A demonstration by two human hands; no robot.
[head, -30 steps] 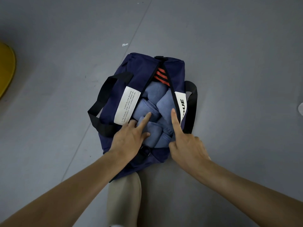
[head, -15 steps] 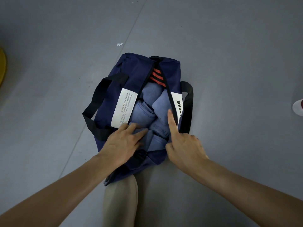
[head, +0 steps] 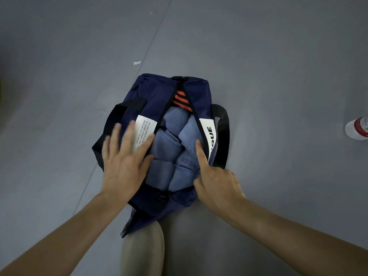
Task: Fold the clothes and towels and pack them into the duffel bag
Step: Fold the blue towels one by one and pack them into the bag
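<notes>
A navy duffel bag lies unzipped on the grey floor, packed with several rolled light-blue towels and clothes. An orange-and-black striped item shows at the far end of the opening. My left hand lies flat with fingers spread on the bag's left flap, over the white label. My right hand has its index finger stretched along the right zipper edge, touching a blue roll, with the other fingers curled.
Black carry handles hang off the bag's left side and right side. A beige trouser leg is just below the bag. A white and red bottle lies at the right edge. A small white scrap lies beyond the bag.
My left hand has come off the blue rolls and moved left, now spread flat on the bag's flap. My right index finger stays along the zipper edge.
</notes>
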